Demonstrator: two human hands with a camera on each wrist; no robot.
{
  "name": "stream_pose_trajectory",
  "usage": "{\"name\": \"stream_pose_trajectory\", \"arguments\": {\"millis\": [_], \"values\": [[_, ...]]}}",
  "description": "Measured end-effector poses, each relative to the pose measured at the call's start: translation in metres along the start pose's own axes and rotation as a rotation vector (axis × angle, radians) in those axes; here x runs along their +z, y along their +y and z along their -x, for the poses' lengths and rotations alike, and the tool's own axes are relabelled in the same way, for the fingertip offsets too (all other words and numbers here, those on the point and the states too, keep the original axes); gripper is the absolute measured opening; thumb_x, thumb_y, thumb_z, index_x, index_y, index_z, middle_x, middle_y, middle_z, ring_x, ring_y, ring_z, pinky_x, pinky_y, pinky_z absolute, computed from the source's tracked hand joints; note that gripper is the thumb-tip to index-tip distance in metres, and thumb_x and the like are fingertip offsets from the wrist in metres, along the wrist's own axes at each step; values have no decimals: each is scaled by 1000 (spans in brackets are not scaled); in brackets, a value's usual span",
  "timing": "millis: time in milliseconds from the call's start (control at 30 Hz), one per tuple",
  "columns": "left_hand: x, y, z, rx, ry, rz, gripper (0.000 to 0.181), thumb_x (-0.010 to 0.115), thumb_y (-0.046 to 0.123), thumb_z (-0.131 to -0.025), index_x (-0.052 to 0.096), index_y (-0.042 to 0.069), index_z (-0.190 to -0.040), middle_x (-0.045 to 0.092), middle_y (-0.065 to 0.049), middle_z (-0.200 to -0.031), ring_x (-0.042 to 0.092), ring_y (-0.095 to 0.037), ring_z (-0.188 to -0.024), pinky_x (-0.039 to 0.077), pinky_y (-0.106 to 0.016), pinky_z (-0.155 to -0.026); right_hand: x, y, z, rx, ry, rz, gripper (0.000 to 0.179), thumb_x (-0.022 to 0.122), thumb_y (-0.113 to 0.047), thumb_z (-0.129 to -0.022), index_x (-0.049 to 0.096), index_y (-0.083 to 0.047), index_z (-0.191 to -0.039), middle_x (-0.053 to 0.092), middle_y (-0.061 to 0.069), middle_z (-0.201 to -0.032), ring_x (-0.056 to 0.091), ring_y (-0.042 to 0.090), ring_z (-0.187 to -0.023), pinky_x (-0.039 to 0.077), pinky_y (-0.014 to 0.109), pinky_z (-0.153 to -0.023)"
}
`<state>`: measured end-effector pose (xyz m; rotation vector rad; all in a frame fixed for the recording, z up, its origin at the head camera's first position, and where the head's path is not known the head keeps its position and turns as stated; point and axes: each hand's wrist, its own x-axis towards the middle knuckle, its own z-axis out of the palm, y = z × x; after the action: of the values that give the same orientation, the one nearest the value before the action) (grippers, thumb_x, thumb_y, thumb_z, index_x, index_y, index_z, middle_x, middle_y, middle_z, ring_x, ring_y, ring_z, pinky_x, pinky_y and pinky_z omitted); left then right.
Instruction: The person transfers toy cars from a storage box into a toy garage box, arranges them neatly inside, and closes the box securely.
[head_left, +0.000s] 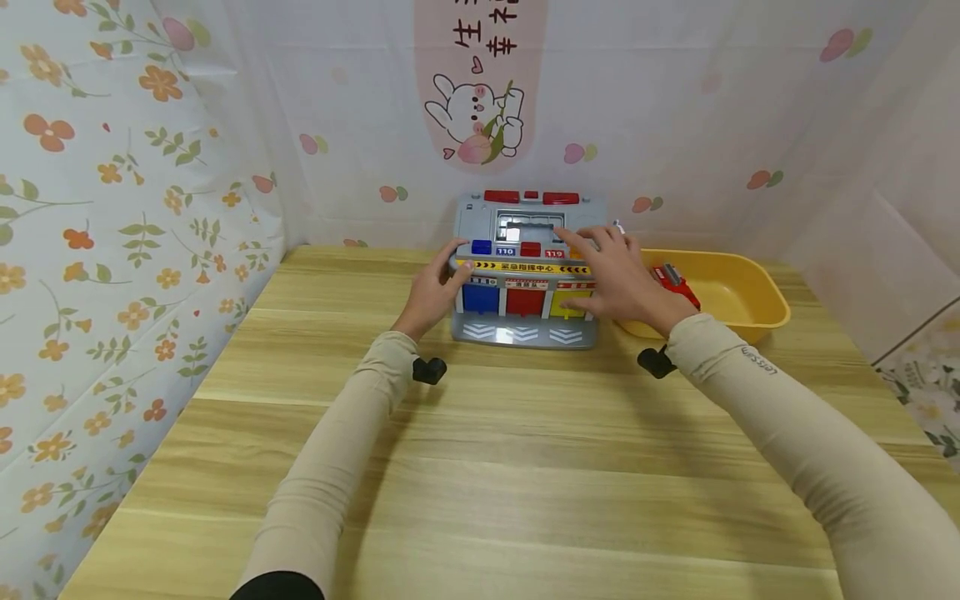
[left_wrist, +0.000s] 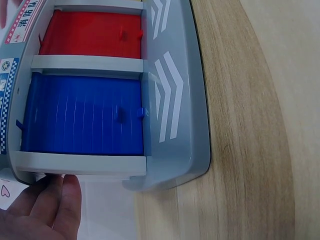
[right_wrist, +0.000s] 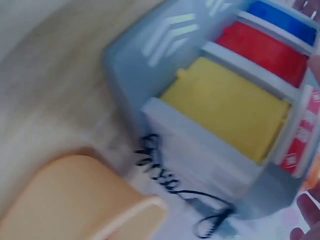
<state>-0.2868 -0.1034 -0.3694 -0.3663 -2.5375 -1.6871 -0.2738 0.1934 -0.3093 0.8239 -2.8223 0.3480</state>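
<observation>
A grey toy emergency station (head_left: 527, 271) stands on the table against the back cloth, with blue, red and yellow garage doors. My left hand (head_left: 433, 292) grips its left end, thumb on the front corner; in the left wrist view, fingers (left_wrist: 52, 205) show at the side by the blue door (left_wrist: 85, 115). Over the right end spreads my right hand (head_left: 618, 271), one finger at the recess in the top, the thumb near the yellow door (head_left: 572, 303). A coiled black cord (right_wrist: 162, 175) hangs at the station's right side in the right wrist view, which is blurred.
Just right of the station sits a yellow basin (head_left: 738, 304), with a red toy (head_left: 677, 285) inside it. Behind the wooden table (head_left: 525, 467) hangs a white patterned cloth (head_left: 360, 125), and a floral cloth (head_left: 90, 275) lines the left side.
</observation>
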Motion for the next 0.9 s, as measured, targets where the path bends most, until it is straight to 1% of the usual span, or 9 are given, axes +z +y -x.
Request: {"name": "stream_pose_trajectory", "arguments": {"millis": [67,200,367,433,500,633,733,867,900], "values": [[0,0,0,-2,-2,-1,46,52,42,-103,44,32,-148,59,-11,-119,56,-24,-129,44,-44,-116,-5,-4,-5,-10,-45,4,97,85,-35,-79,30,-22,-158,38,22,-152,27,43,-143,17,69,-115],[-1,1,1,-10,-7,8,47,52,43,-103,43,32,-149,58,-12,-138,53,-24,-137,43,-44,-116,-12,-10,-14,-24,-139,10,89,80,-31,-84,31,-28,-158,39,21,-154,26,43,-145,15,68,-116],[-1,2,1,-9,-9,7,47,53,42,-103,44,32,-148,57,-12,-141,53,-24,-136,43,-44,-116,-14,-15,-23,-35,-203,35,81,78,-28,-86,36,-28,-155,42,20,-153,28,42,-144,20,65,-112],[0,2,1,-7,-10,5,48,53,42,-103,44,32,-149,59,-14,-138,56,-25,-132,45,-44,-114,-14,-16,-25,-26,-219,43,79,78,-26,-86,38,-28,-155,43,20,-152,29,42,-144,20,65,-111],[0,2,1,-9,-9,7,48,53,42,-103,44,32,-149,60,-12,-135,57,-24,-129,46,-44,-113,-13,-17,-27,-14,-228,47,78,78,-25,-86,40,-28,-154,45,19,-151,31,42,-143,21,64,-111],[0,0,1,-4,-6,-8,49,53,43,-103,43,32,-149,60,-14,-118,58,-24,-117,48,-45,-109,-15,-19,-31,0,-237,47,75,78,-23,-86,43,-29,-152,48,19,-150,35,41,-141,23,64,-109],[0,-1,1,-12,-11,4,49,52,42,-103,43,32,-150,60,-13,-124,58,-23,-121,48,-44,-110,-15,-20,-32,3,-241,38,73,79,-23,-86,45,-29,-151,49,18,-149,37,41,-140,23,63,-109],[0,-1,1,-12,-9,20,49,52,42,-103,43,33,-150,56,-9,-144,56,-22,-131,45,-42,-114,-17,-21,-35,2,-227,26,71,80,-25,-85,49,-28,-149,54,17,-144,42,39,-135,25,61,-107],[0,-1,1,-8,-8,19,48,53,42,-103,43,32,-150,56,-10,-142,57,-22,-129,46,-42,-114,-17,-21,-35,0,-223,24,71,81,-25,-84,50,-28,-148,55,17,-141,43,39,-133,25,61,-106]]}}
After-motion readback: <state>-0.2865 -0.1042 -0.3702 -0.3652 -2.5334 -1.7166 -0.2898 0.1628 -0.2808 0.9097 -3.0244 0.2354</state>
